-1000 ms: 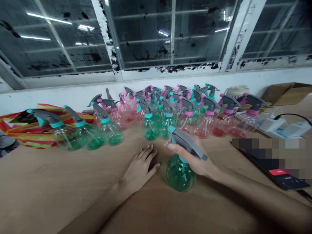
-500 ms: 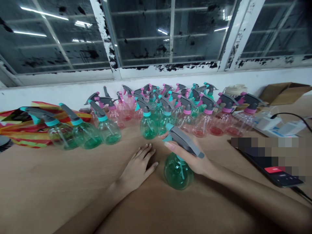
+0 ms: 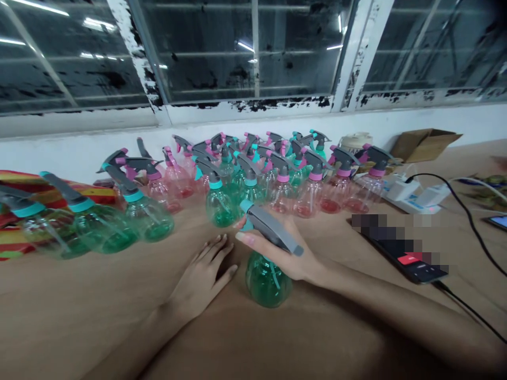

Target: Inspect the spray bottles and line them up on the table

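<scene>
My right hand (image 3: 291,253) is wrapped round the neck of a green spray bottle (image 3: 267,285) with a grey and turquoise trigger head. The bottle appears upright on the wooden table (image 3: 99,301), its nozzle pointing away to the left. Beside it, my left hand (image 3: 202,274) lies flat on the tabletop with its fingers spread, holding nothing. Just beyond my hands stands another green spray bottle (image 3: 222,208), at the front of a dense group of green and pink ones. To the left are several green spray bottles in a row, one of them (image 3: 148,219) nearest the group.
A phone (image 3: 400,253) with a cable lies on the right, near a power strip (image 3: 412,198) with white plugs. Behind are an open cardboard box (image 3: 425,145) and a white tub (image 3: 356,141). A colourful striped bag (image 3: 103,194) lies at left, below the windows.
The view has turned to the right, so the scene sits further left. My right hand keeps its hold on the bottle, and my left hand stays flat on the table.
</scene>
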The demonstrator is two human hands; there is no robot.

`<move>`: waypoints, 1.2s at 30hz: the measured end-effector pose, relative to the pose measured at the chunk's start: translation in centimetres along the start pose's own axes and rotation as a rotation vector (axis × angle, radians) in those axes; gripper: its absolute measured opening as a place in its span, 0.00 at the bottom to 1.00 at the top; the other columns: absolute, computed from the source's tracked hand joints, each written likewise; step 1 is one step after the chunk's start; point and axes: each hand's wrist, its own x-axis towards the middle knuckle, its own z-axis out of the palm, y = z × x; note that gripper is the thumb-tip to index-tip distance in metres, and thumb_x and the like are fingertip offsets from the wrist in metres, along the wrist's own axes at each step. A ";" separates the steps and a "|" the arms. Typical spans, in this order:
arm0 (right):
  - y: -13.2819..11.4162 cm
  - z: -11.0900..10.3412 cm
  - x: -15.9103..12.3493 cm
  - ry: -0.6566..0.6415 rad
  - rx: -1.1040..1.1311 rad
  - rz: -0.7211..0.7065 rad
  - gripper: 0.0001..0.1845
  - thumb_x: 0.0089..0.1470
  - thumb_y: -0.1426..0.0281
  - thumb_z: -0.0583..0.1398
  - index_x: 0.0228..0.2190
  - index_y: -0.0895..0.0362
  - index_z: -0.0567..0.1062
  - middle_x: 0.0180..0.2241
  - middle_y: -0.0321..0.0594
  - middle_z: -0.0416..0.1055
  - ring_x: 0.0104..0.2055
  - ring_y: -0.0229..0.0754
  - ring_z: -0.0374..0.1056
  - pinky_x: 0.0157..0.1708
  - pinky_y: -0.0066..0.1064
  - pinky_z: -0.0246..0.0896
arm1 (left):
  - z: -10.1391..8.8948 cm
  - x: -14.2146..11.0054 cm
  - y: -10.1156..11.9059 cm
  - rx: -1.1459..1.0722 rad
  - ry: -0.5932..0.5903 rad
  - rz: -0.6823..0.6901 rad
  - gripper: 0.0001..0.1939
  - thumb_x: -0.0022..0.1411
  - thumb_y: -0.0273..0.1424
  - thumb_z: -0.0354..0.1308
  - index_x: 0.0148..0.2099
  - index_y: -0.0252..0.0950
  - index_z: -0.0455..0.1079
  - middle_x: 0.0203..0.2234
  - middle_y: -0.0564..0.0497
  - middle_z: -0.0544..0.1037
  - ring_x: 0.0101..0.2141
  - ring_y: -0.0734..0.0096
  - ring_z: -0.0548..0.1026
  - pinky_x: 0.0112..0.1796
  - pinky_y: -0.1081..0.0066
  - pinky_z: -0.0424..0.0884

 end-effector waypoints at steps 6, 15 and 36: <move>-0.1 -0.3 0.0 0.023 -0.036 -0.033 0.11 0.50 0.62 0.61 0.26 0.57 0.70 0.22 0.31 0.64 0.23 0.33 0.61 0.25 0.28 0.58 | 0.5 0.0 -0.5 -0.021 0.029 0.021 0.24 0.67 0.42 0.45 0.61 0.36 0.55 0.59 0.43 0.61 0.59 0.56 0.58 0.56 0.53 0.57; 0.0 -0.5 0.2 0.021 -0.043 -0.093 0.09 0.52 0.64 0.60 0.29 0.57 0.71 0.27 0.35 0.68 0.29 0.35 0.67 0.31 0.29 0.63 | 1.0 -0.1 -1.0 -0.033 0.047 0.029 0.24 0.68 0.42 0.43 0.62 0.35 0.54 0.59 0.41 0.60 0.59 0.55 0.57 0.55 0.51 0.58; 0.0 -0.7 -0.6 0.026 -0.039 -0.066 0.10 0.51 0.64 0.62 0.34 0.58 0.72 0.29 0.36 0.70 0.28 0.36 0.68 0.30 0.29 0.63 | 0.4 -0.2 -0.1 -0.014 0.106 0.032 0.23 0.68 0.40 0.43 0.60 0.35 0.58 0.59 0.43 0.62 0.59 0.56 0.59 0.56 0.53 0.58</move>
